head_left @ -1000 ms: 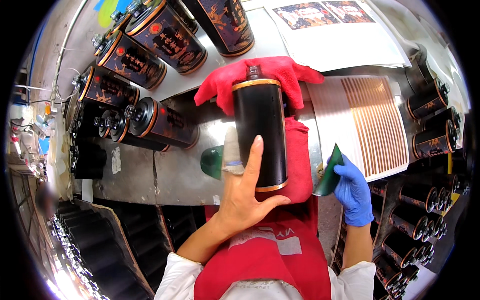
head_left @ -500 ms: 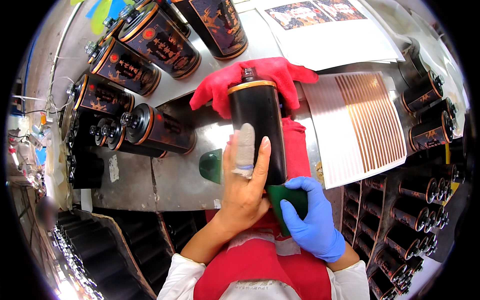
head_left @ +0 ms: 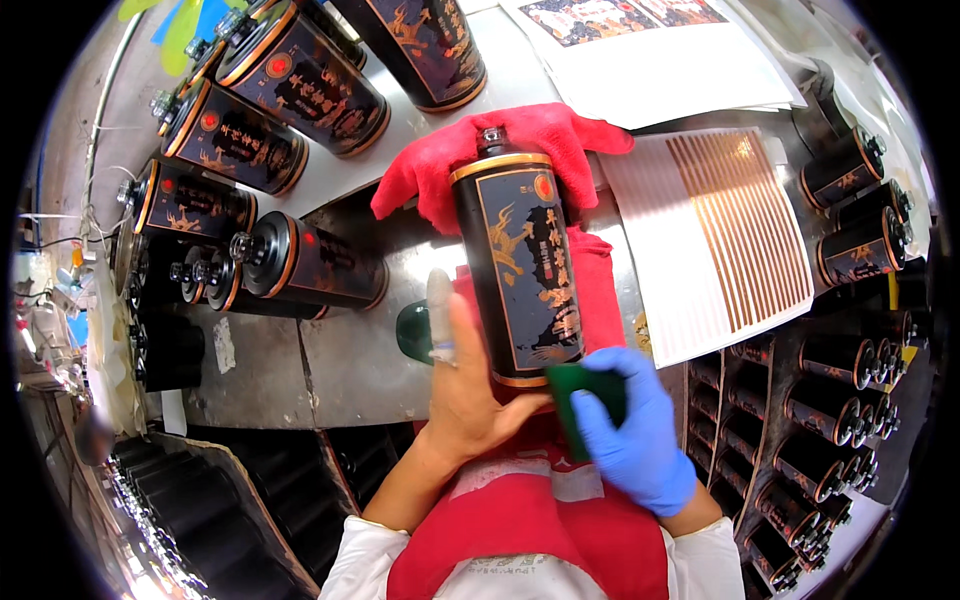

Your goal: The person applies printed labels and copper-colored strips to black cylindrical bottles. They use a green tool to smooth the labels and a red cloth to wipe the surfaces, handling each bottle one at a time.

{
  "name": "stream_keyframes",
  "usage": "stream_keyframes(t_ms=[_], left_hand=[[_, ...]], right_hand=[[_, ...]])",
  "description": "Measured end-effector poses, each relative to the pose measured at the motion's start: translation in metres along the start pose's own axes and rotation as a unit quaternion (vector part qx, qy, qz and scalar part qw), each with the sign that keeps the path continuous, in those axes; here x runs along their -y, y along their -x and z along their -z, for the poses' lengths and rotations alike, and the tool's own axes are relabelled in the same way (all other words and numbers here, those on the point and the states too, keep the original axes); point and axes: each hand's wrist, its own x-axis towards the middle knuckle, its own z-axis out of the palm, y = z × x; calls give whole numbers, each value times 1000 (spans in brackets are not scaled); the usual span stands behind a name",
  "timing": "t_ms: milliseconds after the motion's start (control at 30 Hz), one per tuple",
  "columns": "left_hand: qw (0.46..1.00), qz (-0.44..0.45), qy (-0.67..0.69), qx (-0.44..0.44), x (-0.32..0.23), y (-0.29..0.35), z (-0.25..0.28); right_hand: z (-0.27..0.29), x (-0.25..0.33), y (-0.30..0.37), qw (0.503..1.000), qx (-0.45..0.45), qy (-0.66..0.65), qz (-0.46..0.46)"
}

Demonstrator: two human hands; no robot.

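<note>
A black bottle [head_left: 517,270] with gold rims and a decorated dark panel lies on red cloth [head_left: 430,180], its clear glass neck pointing away from me. My left hand [head_left: 465,385] is against its lower left side, fingers stretched out and the thumb along its base. A grey cover wraps one of those fingers. In a blue glove, my right hand [head_left: 635,430] pinches a dark green flat scraper [head_left: 582,400] beside the bottle's lower right end. Another green piece [head_left: 413,330] rests on the metal table left of my left hand, partly hidden by the covered finger.
Several decorated bottles [head_left: 320,85] stand at the upper left, with more [head_left: 320,262] nearer on the left. To the right lies a sheet of brown strips [head_left: 715,235], below white printed paper [head_left: 660,75]. Racks of bottles [head_left: 815,415] fill the lower right; dark bottles [head_left: 190,500] fill the lower left.
The bottle has turned about its long axis: its plain black side faced up before, the decorated panel now. My left hand moved from its top to its left side. The right hand keeps the scraper.
</note>
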Motion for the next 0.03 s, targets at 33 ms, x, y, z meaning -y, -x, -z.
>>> stream_keyframes(t_ms=[33], left_hand=[[999, -11, -35, 2, -7, -3, 1]], right_hand=[[8, -6, 0, 991, 32, -105, -78]])
